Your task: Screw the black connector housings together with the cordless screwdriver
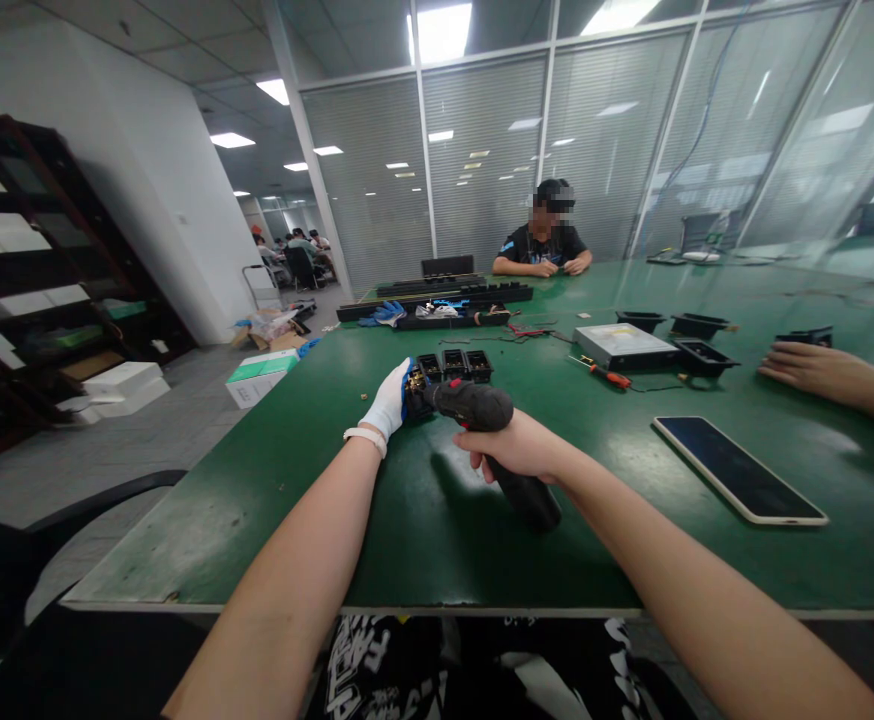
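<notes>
My left hand (390,397), in a white and blue glove, is closed around the side of a small black box (420,405) with brass-coloured bits inside. A black cordless drill (482,405) is in my bare right hand (516,445), its nose pointing left at that box. Whether the drill's tip touches anything inside is too small to tell. Several similar black boxes (454,365) stand in a row just behind, holding small brass-coloured parts. All of this rests on the green table (294,520).
A phone (741,470) lies at the right, behind it an orange screwdriver (609,375), a silver case (623,345) and black trays (705,357). Another person's hand (804,367) rests at the right edge. Long black bars (437,315) lie farther back, before a seated person (546,235).
</notes>
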Available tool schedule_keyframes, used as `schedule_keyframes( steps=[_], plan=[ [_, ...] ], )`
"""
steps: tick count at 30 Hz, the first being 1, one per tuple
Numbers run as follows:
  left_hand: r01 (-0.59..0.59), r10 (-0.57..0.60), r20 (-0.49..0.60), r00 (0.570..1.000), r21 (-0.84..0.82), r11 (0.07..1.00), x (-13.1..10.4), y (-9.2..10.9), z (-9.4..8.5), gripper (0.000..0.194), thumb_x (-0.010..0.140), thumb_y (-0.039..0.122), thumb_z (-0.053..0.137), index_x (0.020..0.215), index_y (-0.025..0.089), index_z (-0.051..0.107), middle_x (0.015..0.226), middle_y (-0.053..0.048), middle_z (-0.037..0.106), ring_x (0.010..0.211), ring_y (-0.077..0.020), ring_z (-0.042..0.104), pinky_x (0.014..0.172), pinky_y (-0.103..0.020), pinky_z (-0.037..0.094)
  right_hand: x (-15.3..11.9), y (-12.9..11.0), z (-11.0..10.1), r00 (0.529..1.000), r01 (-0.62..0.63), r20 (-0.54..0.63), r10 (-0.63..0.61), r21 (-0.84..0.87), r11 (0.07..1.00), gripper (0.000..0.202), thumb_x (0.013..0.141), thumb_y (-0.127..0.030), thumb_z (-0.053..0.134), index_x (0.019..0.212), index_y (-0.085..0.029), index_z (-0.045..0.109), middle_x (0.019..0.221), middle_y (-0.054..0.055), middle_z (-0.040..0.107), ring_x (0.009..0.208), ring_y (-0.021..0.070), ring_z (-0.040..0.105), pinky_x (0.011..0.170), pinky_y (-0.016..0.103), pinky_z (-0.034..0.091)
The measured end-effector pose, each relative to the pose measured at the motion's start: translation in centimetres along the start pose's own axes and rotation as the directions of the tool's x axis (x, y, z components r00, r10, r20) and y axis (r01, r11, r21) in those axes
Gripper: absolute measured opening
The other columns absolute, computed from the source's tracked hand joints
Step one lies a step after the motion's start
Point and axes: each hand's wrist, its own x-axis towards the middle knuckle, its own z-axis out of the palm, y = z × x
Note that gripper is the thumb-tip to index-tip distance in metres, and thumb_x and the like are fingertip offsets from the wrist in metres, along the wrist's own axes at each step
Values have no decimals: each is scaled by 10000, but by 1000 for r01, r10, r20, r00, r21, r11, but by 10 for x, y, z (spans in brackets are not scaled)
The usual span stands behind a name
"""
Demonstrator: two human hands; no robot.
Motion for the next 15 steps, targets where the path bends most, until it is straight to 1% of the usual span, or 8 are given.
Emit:
schedule_keyframes(
  steps=[2, 5, 11, 15],
  plan=[
    [-7, 7, -3, 1000, 7, 1000, 0, 0, 0, 549, 1113, 556, 753, 1483, 156, 818, 1175, -148, 920, 1094, -326, 910, 1165, -455, 663, 1, 2, 0, 1000, 11, 4, -11, -12, 1000, 353, 999, -155, 807, 674, -196, 675, 628, 18, 736, 497, 145, 671, 509, 245, 489],
    [-12, 12, -18, 1000, 9, 1000, 0, 1, 0, 515, 1132, 532, 725, 1475, 158, 814, 1146, -134, 923, 1061, -315, 913, 1150, -452, 670, 2, 3, 0, 1000, 21, 9, -21, -21, 1000, 369, 1017, -155, 786, 667, -196, 675, 625, 21, 735, 499, 147, 674, 516, 248, 495],
    [-9, 9, -19, 1000, 11, 1000, -1, 1, 2, 530, 1141, 530, 718, 1477, 131, 809, 1148, -166, 919, 1038, -336, 916, 1118, -469, 694, -1, -3, 1, 1000, 3, -2, -3, -6, 1000, 389, 1008, -97, 763, 647, -197, 660, 590, 1, 708, 476, 138, 658, 516, 239, 483],
    [19, -19, -13, 1000, 13, 1000, -2, 1, 2, 553, 1147, 555, 705, 1489, 134, 809, 1169, -174, 918, 1048, -353, 917, 1108, -492, 704, -2, -3, 1, 1000, 11, 1, -11, -11, 1000, 406, 1000, -104, 773, 625, -201, 651, 575, 4, 697, 479, 141, 656, 519, 242, 485]
  ],
)
